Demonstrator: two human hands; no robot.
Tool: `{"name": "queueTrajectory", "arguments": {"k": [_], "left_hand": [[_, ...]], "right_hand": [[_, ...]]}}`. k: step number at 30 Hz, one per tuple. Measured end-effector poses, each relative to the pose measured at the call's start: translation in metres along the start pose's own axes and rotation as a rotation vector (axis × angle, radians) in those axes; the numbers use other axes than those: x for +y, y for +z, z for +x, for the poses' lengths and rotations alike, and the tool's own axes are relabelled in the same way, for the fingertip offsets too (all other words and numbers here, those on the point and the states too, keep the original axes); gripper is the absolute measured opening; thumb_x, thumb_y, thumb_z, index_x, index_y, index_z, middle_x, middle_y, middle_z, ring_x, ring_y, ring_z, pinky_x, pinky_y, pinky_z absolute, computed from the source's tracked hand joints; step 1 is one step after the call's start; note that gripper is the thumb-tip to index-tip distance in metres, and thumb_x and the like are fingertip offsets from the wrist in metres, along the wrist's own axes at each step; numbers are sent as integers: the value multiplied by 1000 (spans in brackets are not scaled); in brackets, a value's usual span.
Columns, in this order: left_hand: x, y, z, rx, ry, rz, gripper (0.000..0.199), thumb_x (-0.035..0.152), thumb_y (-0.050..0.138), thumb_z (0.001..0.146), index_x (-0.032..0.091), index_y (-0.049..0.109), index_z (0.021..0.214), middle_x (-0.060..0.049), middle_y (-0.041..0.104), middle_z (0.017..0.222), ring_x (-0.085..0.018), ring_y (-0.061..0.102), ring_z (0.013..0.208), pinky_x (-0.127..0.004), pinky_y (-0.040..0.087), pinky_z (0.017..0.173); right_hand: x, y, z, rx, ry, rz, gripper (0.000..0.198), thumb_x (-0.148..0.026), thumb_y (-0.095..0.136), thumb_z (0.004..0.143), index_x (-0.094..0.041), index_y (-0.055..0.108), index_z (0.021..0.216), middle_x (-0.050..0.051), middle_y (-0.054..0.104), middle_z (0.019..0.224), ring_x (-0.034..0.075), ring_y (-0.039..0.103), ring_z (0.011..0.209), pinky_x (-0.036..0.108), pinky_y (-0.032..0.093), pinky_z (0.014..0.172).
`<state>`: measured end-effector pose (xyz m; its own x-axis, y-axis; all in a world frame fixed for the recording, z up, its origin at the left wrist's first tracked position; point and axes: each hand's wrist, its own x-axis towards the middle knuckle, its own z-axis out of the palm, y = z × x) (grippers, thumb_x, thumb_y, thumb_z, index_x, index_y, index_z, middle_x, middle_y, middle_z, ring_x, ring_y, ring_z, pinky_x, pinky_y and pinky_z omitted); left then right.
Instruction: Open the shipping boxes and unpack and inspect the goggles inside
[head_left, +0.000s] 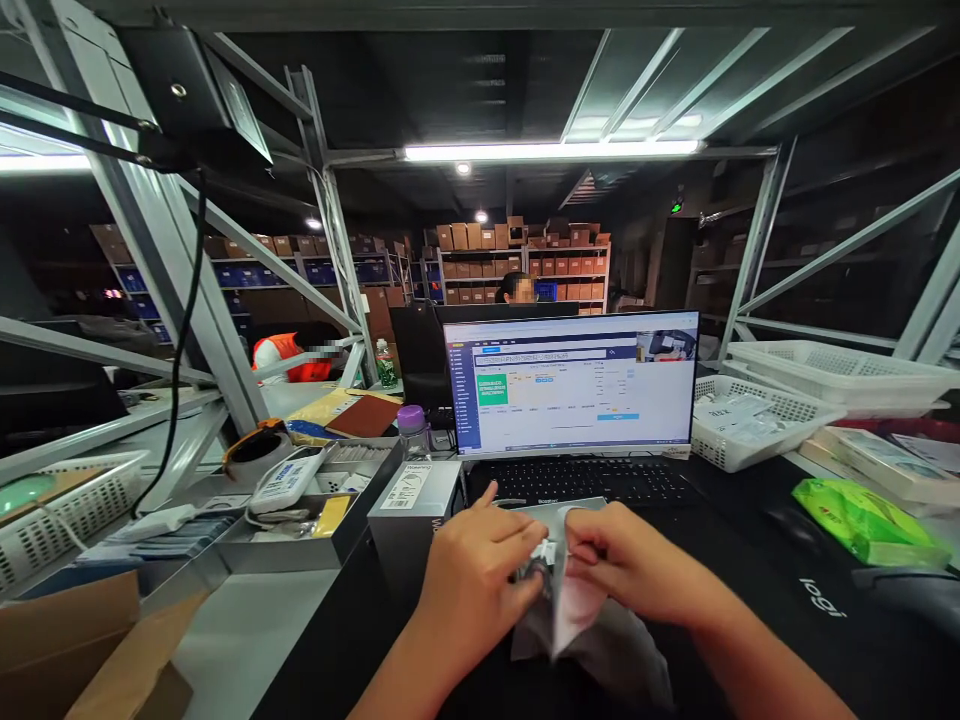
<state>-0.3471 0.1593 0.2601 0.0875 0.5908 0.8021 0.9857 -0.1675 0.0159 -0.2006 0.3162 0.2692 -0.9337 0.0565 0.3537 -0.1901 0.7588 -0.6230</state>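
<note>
My right hand (626, 565) is closed, its fingers gripping the upper part of a thin white sheet (574, 615) that hangs edge-on toward me. Beside it my left hand (484, 570) is curled, thumb and fingers pinched around something small and dark that I cannot make out. Below both hands lies a crumpled grey plastic bag (630, 650) on the black desk mat. A grey box (416, 515) with a white label stands to the left of my left hand. Behind my hands is a black keyboard (592, 482), partly covered by a grey item.
A monitor (574, 385) stands behind the keyboard. On the right are a green packet (870, 520), a black mouse (791, 525) and a white basket (761, 425) of plastic bags. To the left sit a purple-lidded bottle (412, 430), an open tray (300, 550) and a cardboard box (90, 650).
</note>
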Motion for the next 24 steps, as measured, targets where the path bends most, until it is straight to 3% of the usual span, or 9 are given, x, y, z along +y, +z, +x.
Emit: {"name": "queueTrajectory", "arguments": {"k": [3, 5, 7, 9, 14, 16, 19, 22, 24], "left_hand": [[3, 1, 1, -48, 84, 21, 20, 7, 55, 90, 17, 66, 76, 1, 69, 73, -12, 64, 64, -56, 51, 106], [1, -3, 3, -38, 77, -10, 15, 8, 59, 88, 19, 68, 91, 0, 74, 86, -15, 69, 76, -56, 49, 108], [-2, -9, 5, -22, 45, -51, 30, 6, 65, 80, 22, 68, 106, 1, 76, 98, -17, 71, 89, -56, 44, 114], [-4, -14, 4, -19, 16, -81, 38, 4, 65, 74, 24, 68, 106, 4, 76, 98, -16, 71, 89, -57, 38, 119], [-10, -9, 1, -23, -38, -92, 45, 3, 63, 72, 28, 67, 109, 5, 75, 102, -16, 71, 90, -59, 40, 116], [-11, -6, 0, -9, -71, -18, 59, 3, 64, 74, 27, 60, 127, -1, 72, 118, -23, 68, 110, -62, 41, 114], [-11, -5, -3, 50, -215, 168, 78, 10, 70, 77, 22, 41, 149, -16, 53, 145, -37, 51, 133, -67, 44, 108], [-6, -3, -9, 130, -365, 235, 54, 15, 62, 84, 21, 50, 136, -15, 57, 130, -35, 57, 120, -63, 51, 99], [0, 2, -13, 89, -412, 189, 52, 18, 61, 82, 23, 49, 132, -12, 60, 122, -33, 60, 116, -57, 54, 96]], "right_hand": [[-10, 9, -2, 103, 1, -131, 29, -15, 55, 87, -21, 35, 68, -7, 39, 63, 10, 30, 58, 26, 20, 56], [-8, 1, -4, 50, 11, -60, 32, -20, 59, 89, -21, 35, 68, -8, 39, 63, 10, 31, 58, 25, 22, 56], [-3, -12, -7, -86, 5, 42, 36, -21, 64, 88, -21, 35, 67, -9, 37, 61, 9, 31, 58, 23, 24, 55], [2, -25, -9, -179, -8, 93, 37, -18, 66, 84, -20, 35, 66, -9, 37, 60, 8, 32, 58, 21, 25, 54], [6, -27, -11, -133, -23, 69, 32, -11, 62, 81, -20, 37, 64, -9, 39, 60, 8, 34, 57, 20, 26, 53], [7, -22, -9, -63, -35, 60, 29, -10, 60, 79, -20, 38, 63, -9, 40, 59, 7, 34, 56, 20, 27, 54], [12, -18, -3, 131, -3, 59, 29, -13, 58, 78, -20, 36, 61, -8, 40, 58, 9, 34, 57, 21, 27, 54], [17, -14, 6, 447, 55, 115, 34, -26, 60, 79, -22, 33, 59, -6, 40, 57, 10, 35, 58, 22, 28, 55], [17, -6, 12, 628, 71, 179, 36, -34, 62, 78, -23, 33, 58, -5, 40, 56, 11, 35, 57, 23, 29, 54]]}}
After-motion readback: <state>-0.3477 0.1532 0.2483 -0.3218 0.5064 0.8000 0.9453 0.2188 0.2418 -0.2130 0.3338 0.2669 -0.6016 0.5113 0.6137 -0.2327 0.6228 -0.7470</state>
